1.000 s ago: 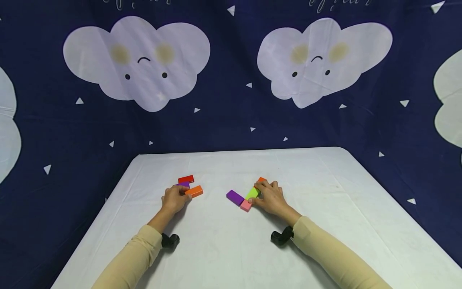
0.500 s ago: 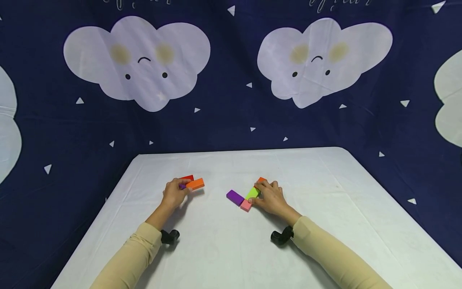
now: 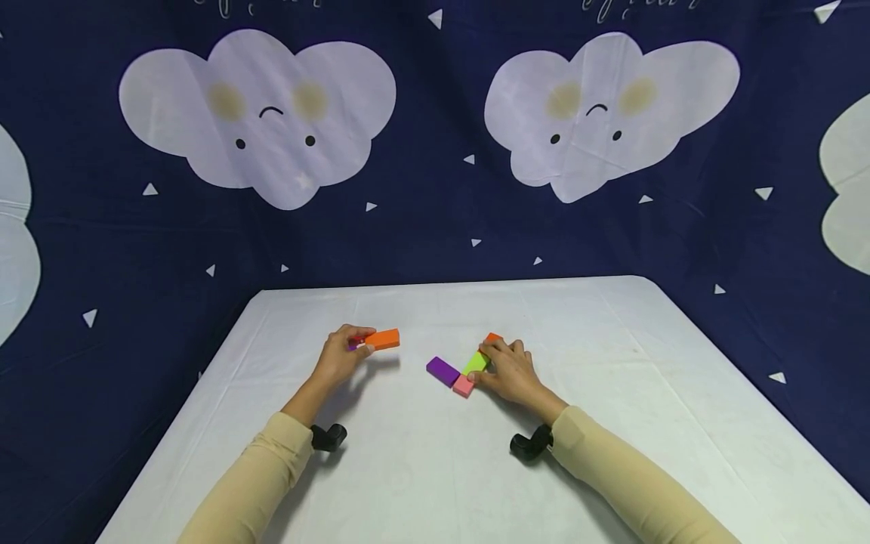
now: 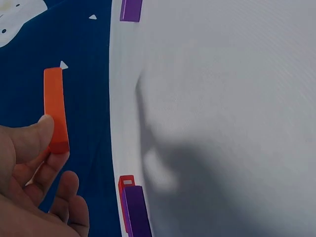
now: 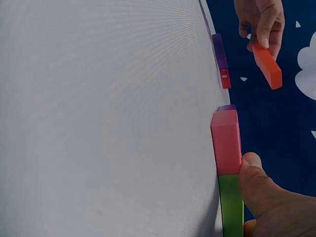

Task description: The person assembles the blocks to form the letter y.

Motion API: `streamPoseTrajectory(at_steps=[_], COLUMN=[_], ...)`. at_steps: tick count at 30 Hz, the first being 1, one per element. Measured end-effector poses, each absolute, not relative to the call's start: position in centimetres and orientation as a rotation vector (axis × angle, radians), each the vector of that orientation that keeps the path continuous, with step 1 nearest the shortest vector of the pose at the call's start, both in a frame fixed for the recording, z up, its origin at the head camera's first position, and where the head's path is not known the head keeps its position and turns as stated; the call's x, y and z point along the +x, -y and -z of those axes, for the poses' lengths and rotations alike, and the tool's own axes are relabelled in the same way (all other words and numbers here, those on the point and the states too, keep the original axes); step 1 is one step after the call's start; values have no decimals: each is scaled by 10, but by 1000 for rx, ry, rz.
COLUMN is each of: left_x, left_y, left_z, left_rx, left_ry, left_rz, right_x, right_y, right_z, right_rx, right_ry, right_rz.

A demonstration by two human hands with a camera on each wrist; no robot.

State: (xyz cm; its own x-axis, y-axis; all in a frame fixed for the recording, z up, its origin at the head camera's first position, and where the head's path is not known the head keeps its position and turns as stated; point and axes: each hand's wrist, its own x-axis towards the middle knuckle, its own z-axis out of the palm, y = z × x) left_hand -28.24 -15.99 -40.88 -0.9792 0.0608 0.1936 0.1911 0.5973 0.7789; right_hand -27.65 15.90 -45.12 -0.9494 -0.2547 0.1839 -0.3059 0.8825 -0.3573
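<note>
My left hand (image 3: pixel 337 359) pinches an orange block (image 3: pixel 384 339) by one end, thumb on one side and fingers on the other; its shadow falls apart from it on the cloth. Behind that hand, mostly hidden in the head view, lie a purple block (image 4: pixel 137 210) and a red block (image 4: pixel 127 179). My right hand (image 3: pixel 514 374) holds a lime green block (image 3: pixel 476 363), thumb beside its joint with a pink block (image 3: pixel 464 386) and fingertips near a second orange block (image 3: pixel 494 337) at the far end. Another purple block (image 3: pixel 443 372) angles off from the pink one, making a V.
A white cloth covers the table (image 3: pixel 408 468). Its far edge meets a dark blue curtain (image 3: pixel 435 242) printed with pale clouds and small triangles. A black wrist camera (image 3: pixel 329 437) hangs under the left sleeve, another black camera (image 3: pixel 531 444) under the right.
My left hand has lifted the orange block and carried it right and slightly away, past the red and purple blocks. My right hand and its row of blocks stay in place.
</note>
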Motion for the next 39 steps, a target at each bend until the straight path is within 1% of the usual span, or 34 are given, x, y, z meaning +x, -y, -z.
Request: streamPoseTrajectory(at_steps=[15,28,39], left_x=[-297,-310,-314], left_y=[143,128,121], left_z=[419,427,432], left_rx=[-410,-340,-366], left_ry=[2752,2868,2876], left_rz=[1290,1375,1407], right_x=[-279,-277,-277], right_y=[-160,-161,-160], right_z=[455,454,456], right_rx=[444,473,457], right_ry=[2918,2855,2896], right_rz=[-586,-610,-607])
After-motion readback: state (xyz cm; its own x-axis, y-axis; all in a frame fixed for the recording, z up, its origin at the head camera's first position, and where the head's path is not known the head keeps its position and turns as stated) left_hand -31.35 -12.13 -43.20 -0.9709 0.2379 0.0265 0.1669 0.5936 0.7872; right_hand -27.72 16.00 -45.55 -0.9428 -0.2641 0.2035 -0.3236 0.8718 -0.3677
